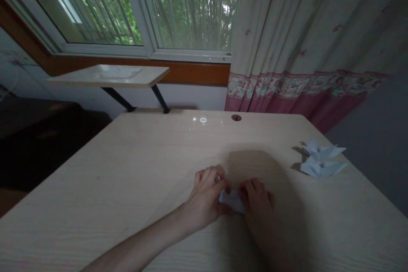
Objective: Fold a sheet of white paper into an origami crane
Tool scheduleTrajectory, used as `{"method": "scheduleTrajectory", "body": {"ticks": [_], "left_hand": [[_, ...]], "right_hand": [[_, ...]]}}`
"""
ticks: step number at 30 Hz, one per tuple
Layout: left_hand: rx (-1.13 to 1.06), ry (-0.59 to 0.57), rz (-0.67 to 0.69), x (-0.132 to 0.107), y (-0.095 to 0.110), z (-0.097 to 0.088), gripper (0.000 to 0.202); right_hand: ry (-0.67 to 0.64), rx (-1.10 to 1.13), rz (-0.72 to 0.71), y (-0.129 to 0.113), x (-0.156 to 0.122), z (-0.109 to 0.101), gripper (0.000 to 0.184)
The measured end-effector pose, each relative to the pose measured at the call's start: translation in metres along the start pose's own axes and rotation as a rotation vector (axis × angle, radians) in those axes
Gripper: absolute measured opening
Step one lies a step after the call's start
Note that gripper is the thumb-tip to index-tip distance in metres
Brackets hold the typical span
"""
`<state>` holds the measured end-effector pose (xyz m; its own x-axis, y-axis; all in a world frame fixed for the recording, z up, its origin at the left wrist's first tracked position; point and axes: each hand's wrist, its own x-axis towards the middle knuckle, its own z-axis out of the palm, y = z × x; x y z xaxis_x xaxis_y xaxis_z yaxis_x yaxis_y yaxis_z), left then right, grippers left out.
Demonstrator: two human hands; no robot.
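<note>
A small piece of folded white paper [233,200] is between my two hands, low over the front middle of the desk. My left hand [208,193] pinches its left end between thumb and fingers, the other fingers curled. On its right end, my right hand [257,202] has its fingers closed, with the knuckles up. Both hands cover parts of the paper, so its full shape is hidden. Off to the right, two folded white paper figures [323,165] with pointed ends stand near the desk's right edge.
The pale wood-grain desk [143,170] has a round cable hole [236,117] at its back edge. A raised shelf [111,76] on black legs stands at the back left, with something flat and white on it. Behind are a window [191,12] and a patterned curtain [302,51].
</note>
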<state>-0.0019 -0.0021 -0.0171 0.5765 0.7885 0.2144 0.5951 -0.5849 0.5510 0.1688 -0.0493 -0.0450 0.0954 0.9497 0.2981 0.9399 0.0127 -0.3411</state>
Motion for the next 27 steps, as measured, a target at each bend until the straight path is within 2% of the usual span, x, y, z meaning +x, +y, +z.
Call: {"method": "scheduleTrajectory", "body": {"ticks": [5,11,16,19,22,26,27], "left_hand": [[-0.001,-0.016,-0.075,0.001,0.0,0.001,0.054],[-0.001,-0.05,-0.134,0.003,0.003,-0.003,0.051],[0.028,-0.042,-0.125,0.004,0.003,-0.002,0.046],[0.06,-0.009,-0.086,0.002,0.003,-0.001,0.044],[0.124,0.02,0.003,-0.001,0.006,-0.003,0.038],[0.23,-0.057,0.141,-0.007,0.014,-0.004,0.013],[0.258,-0.07,0.173,-0.009,0.015,-0.002,0.014]], "right_hand": [[0.113,-0.025,-0.01,-0.004,-0.003,0.001,0.025],[0.133,0.103,-0.168,0.005,-0.024,0.003,0.029],[0.134,-0.024,-0.363,0.018,-0.041,0.005,0.047],[0.121,-0.125,-0.474,0.024,-0.046,0.006,0.06],[0.104,-0.201,-0.518,0.028,-0.048,0.007,0.071],[0.047,-0.273,-0.579,0.032,-0.045,0.001,0.072],[0.034,-0.279,-0.593,0.033,-0.043,0.0,0.07]]}}
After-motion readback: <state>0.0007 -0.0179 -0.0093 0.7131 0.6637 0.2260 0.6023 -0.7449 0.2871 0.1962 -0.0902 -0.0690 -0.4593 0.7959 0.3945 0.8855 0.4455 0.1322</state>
